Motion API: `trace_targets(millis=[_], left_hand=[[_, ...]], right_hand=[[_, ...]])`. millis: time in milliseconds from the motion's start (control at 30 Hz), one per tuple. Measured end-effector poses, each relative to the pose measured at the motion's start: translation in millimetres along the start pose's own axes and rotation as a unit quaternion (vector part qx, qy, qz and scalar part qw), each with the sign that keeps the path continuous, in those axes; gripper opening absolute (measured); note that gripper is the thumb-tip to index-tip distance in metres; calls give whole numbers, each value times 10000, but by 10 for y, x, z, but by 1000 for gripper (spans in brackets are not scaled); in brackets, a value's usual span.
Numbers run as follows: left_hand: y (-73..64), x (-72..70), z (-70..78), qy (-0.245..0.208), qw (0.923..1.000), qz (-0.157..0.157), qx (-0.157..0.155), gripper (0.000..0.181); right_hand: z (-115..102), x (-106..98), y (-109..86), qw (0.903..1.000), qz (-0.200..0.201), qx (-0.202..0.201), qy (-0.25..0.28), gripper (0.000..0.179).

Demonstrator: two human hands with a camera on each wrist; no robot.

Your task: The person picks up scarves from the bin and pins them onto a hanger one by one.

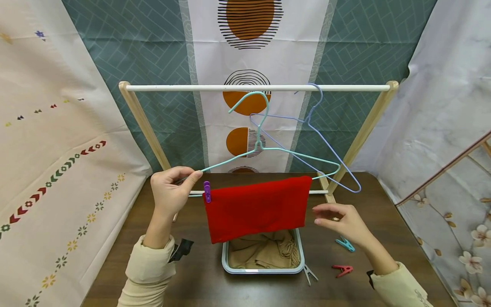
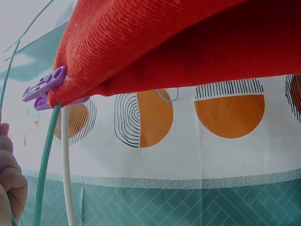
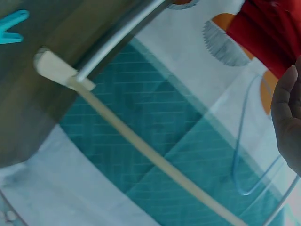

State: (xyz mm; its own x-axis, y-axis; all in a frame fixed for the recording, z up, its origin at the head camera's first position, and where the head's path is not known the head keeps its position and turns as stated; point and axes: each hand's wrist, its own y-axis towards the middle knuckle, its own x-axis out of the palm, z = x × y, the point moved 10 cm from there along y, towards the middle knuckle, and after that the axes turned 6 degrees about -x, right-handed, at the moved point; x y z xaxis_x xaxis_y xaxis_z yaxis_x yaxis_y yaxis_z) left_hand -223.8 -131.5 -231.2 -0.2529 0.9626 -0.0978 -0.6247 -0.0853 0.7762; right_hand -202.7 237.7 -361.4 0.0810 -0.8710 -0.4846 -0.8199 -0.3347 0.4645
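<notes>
My left hand (image 1: 171,189) pinches the left end of a mint-green hanger (image 1: 303,156) between thumb and fingers, holding it up in front of the rack. A red knitted cloth (image 1: 257,209) is draped over the hanger's lower bar. At the cloth's left end a purple clothespin (image 1: 207,192) clips it to the bar, also plain in the left wrist view. Just off the cloth's lower right edge is my right hand (image 1: 341,219), fingers loosely bent and holding nothing. The mint hanger's hook overlaps the rack's top rail in the head view.
A wooden rack with a white top rail (image 1: 172,88) spans the table, and a blue hanger (image 1: 322,138) hangs from it. Beneath the cloth stands a grey basket (image 1: 264,270) with brown fabric (image 1: 257,251). Teal (image 1: 346,244), red (image 1: 342,270) and grey (image 1: 310,274) clothespins lie to its right.
</notes>
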Motion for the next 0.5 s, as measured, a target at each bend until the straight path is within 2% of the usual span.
trace_targets(millis=[267, 500], left_hand=[[-4, 1, 5, 7, 10000, -30, 6, 12], [-16, 14, 17, -9, 10000, -66, 29, 12]], right_hand=[[215, -90, -182, 9993, 300, 222, -87, 30], [473, -172, -323, 9961, 588, 480, -460, 33]])
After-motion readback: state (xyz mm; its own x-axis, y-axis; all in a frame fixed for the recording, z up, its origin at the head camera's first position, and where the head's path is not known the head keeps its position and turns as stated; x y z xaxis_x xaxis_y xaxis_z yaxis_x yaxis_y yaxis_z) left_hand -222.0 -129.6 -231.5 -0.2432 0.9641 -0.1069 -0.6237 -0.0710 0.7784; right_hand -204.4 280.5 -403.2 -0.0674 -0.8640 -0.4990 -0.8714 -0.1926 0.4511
